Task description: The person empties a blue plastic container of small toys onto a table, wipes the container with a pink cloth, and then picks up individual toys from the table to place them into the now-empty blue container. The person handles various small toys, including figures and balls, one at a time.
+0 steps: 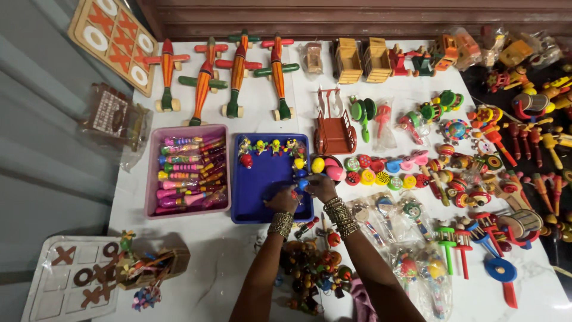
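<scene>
I see both hands down at the near right corner of the blue tray (253, 191), a shallow smooth plastic rectangle on the white table (208, 280). My left hand (283, 200) is curled over a small red and blue toy (295, 194) inside the tray; the fingers look closed round it, though the piece is too small to make out its shape. My right hand (322, 188) rests at the tray's right edge with fingers bent, touching the same cluster; whether it grips anything I cannot tell. Stacked metal bangles (341, 217) ring both wrists. Along the tray's far rim sits a row of tiny painted figures (268, 145). Just left stands a pink tray (152, 179) of glossy striped sticks. Beyond lie four wooden airplanes (238, 74) with rounded bodies.
</scene>
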A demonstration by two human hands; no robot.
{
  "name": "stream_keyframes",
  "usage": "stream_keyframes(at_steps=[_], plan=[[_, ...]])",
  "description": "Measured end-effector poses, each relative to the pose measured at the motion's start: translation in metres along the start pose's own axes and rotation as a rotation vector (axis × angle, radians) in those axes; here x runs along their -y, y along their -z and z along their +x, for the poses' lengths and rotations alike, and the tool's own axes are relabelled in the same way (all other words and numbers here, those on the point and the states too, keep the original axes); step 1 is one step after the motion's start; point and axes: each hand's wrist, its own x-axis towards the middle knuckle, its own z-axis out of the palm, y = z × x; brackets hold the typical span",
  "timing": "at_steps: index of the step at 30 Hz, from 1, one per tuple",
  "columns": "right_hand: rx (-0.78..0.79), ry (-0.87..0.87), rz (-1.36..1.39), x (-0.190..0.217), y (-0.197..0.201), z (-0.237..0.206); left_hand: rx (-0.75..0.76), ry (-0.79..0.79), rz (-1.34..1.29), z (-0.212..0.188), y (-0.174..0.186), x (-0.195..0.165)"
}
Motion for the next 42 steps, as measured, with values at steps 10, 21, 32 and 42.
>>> stream_keyframes(at_steps=[10, 21, 32, 42], plan=[[-0.093, -0.129, 0.103, -0.013, 0.003, 0.001, -0.072, -0.08, -0.127, 0.009, -0.01, 0.0], [-0.066, -0.396, 0.511, -0.017, 0.017, 0.006, 0.002, -0.058, -0.055, 0.014, -0.01, -0.003], [-0.36, -0.272, 0.204, -0.031, 0.019, -0.011, -0.088, -0.093, -0.096, 0.011, -0.008, -0.005], [-0.274, -0.041, -0.254, -0.04, 0.012, -0.031, -0.099, -0.076, -0.197, 0.001, 0.001, 0.013]])
